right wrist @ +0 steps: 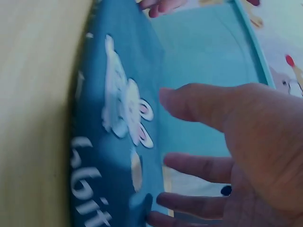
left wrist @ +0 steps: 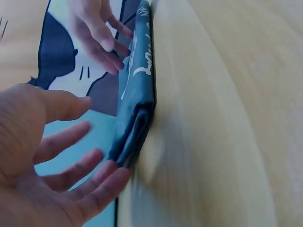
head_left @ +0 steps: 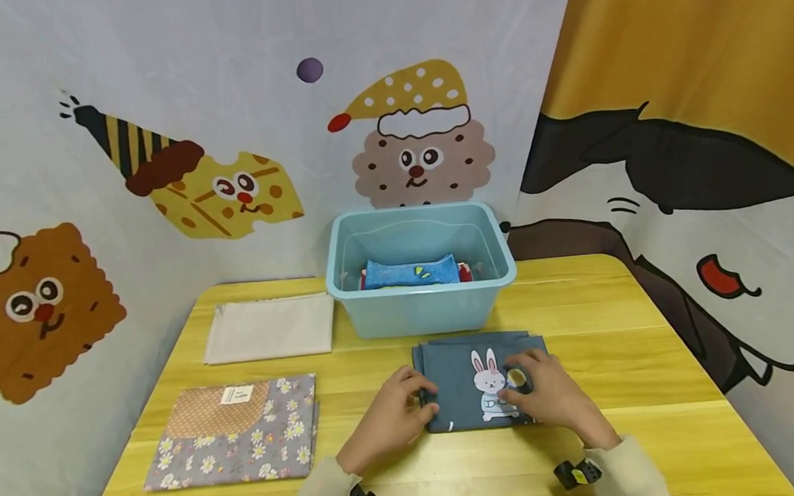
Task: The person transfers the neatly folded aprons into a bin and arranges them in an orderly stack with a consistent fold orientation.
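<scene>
Rabbit-print cloth: dark blue-grey, folded flat [head_left: 451, 386], on the wooden table [head_left: 663, 391] in front of the bin, short of the far edge and clear of both side edges.
Handling: I judge it light, soft and limp, not fragile; layers may slide apart if only the top is pinched.
Hold: best at both short ends, thumbs above, fingers beneath the bottom layer. The left wrist view shows stacked folds at that end.
Left hand: fingers loosely spread [head_left: 391, 417] at the cloth's left end, gripping nothing; fingertip contact uncertain.
Right hand: thumb and fingers apart [head_left: 549, 395] over the right end beside the white rabbit [head_left: 489, 384]; no grip seen.
Pale blue bin: at the middle of the table's far edge [head_left: 418, 313], a blue bundle [head_left: 395, 274] inside.
Beige cloth: folded, near the far left corner [head_left: 267, 330].
Daisy-print cloth: folded, along the left edge, nearer me [head_left: 235, 455].
</scene>
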Available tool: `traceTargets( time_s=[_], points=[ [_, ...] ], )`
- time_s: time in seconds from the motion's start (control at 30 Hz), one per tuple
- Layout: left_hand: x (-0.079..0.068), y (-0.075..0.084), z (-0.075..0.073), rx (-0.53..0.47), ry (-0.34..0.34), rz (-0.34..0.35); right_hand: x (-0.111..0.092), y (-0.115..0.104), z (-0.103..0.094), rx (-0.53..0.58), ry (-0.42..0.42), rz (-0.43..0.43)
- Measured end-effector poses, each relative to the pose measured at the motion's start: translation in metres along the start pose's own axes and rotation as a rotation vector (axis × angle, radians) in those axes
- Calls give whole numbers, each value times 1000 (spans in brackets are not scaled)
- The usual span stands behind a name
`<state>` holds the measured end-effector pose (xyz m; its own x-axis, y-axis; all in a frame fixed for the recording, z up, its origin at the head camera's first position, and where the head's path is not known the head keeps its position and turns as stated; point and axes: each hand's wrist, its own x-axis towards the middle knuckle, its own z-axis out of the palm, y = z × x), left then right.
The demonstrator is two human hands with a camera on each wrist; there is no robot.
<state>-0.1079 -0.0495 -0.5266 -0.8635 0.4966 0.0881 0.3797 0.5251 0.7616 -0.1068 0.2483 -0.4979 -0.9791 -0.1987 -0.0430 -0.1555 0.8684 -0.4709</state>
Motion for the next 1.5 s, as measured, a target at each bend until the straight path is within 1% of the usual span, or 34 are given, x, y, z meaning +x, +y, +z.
traceTargets(
  time_s=[0.07,0.17,0.33,0.5,0.6,0.67,0.73,0.83,1.0,1.13,1.23,1.33,1.4,1.5],
  points=[
    [3,-4,-1,-88,37,-18,0,4,-7,50,-2,2],
    [5,-8,-1,-201,63,-56,2,11,-16,86,-12,65],
    [9,-9,-2,-382,63,-195,7,23,-24,149,-56,173],
    [13,-3,-4,-578,42,-324,10,31,-27,243,-127,300],
    [15,2,-3,-645,63,-382,12,33,-30,265,-156,380],
    [17,6,-2,-633,86,-403,13,33,-31,271,-164,408],
    [19,9,1,-580,106,-403,15,33,-31,278,-168,420],
    [21,13,5,-491,128,-387,17,32,-30,277,-163,425],
    [23,15,12,-395,173,-359,18,32,-28,254,-157,446],
    [25,17,15,-267,192,-361,17,34,-30,245,-147,478],
    [28,20,14,-184,200,-375,16,35,-32,253,-148,512],
    [30,22,12,-173,209,-387,16,37,-33,283,-155,545],
    [31,23,10,-199,213,-410,16,38,-32,314,-160,554],
    [31,22,8,-249,216,-450,17,42,-28,371,-158,545]
  ],
)
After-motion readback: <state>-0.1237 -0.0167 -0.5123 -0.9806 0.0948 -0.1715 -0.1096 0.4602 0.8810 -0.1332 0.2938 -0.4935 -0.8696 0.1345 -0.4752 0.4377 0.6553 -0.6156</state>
